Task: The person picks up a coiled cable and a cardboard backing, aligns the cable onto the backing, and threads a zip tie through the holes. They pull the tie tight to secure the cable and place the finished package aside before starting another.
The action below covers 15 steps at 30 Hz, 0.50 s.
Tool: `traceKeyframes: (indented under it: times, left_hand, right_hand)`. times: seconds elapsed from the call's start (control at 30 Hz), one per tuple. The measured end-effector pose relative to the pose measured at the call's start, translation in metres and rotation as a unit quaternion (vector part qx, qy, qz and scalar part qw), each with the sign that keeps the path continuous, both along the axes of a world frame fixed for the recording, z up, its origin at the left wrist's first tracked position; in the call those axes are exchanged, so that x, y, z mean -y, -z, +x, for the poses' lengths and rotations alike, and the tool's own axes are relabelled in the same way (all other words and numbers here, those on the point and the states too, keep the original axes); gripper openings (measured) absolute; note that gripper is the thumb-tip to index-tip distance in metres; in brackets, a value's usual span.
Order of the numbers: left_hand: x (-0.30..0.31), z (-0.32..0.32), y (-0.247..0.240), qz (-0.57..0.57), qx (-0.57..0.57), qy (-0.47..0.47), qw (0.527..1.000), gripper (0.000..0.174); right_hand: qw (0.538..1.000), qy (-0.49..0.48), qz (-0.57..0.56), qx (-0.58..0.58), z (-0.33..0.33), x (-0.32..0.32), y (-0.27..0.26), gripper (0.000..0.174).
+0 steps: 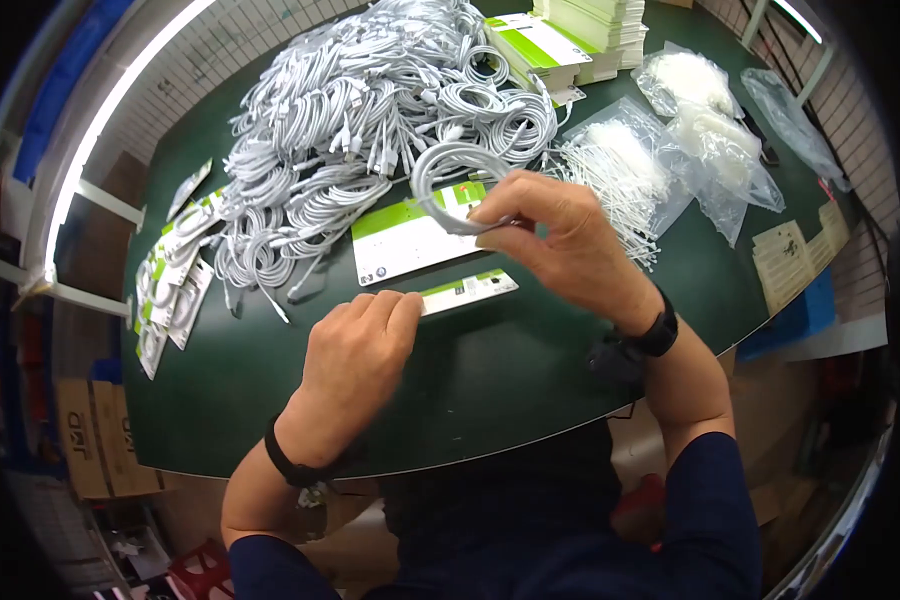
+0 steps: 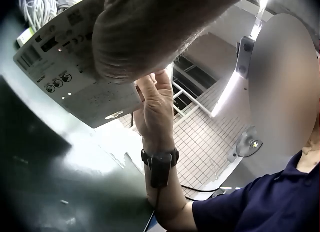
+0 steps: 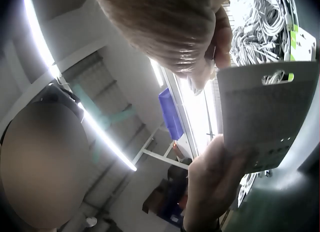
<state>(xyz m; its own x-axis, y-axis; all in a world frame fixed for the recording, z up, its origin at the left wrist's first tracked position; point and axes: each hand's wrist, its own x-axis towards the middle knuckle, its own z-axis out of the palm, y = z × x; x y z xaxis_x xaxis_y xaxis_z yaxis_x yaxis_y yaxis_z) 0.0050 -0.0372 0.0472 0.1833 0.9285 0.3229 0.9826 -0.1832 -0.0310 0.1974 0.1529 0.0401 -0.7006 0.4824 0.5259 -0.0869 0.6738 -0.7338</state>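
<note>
My left hand (image 1: pixel 355 360) grips one end of a white and green card (image 1: pixel 478 290), seen nearly edge-on. The card's printed grey back (image 2: pixel 75 87) shows in the left wrist view, and its hanging slot in the right wrist view. Thumb and fingers of my right hand (image 1: pixel 570 230) pinch a coiled pale cable (image 1: pixel 432 205) above and behind that card. Another green and white card (image 1: pixel 400 252) lies flat on the table under the coil. In the right wrist view the left hand (image 3: pixel 212 174) is at the card's edge.
A large heap of coiled cables (image 1: pixel 370 90) covers the back of the table (image 1: pixel 470 400). Carded cables (image 1: pixel 175 280) lie at the left. Stacked cards (image 1: pixel 595 35) stand at the back, with white ties (image 1: pixel 610 180) and plastic bags (image 1: pixel 720 150) at the right.
</note>
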Motion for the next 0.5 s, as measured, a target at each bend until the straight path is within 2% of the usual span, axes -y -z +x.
traceKeyframes:
  times: [0.13,0.27,0.37,0.43,0.5]
  left_hand:
    - [0.001,0.009,0.015,-0.05,0.035,-0.024,0.998,0.008]
    - [-0.011,-0.003,0.031,-0.027,0.087,-0.029,0.995,0.013]
    - [-0.019,-0.013,0.032,-0.018,0.107,-0.025,0.994,0.013]
    - [-0.019,-0.014,0.029,-0.016,0.115,-0.024,0.993,0.013]
    - [-0.016,-0.011,0.026,0.145,0.107,0.009,0.984,0.016]
  right_hand:
    - [0.993,-0.053,0.105,-0.021,-0.017,0.026,0.015,0.018]
    - [0.986,-0.045,0.158,0.016,-0.026,0.033,0.026,0.021]
    - [0.996,-0.015,0.081,-0.023,-0.031,0.029,0.036,0.02]
    - [0.996,-0.027,0.076,-0.024,-0.033,0.024,0.038,0.019]
    - [0.998,-0.031,0.048,-0.04,-0.033,0.021,0.042,0.019]
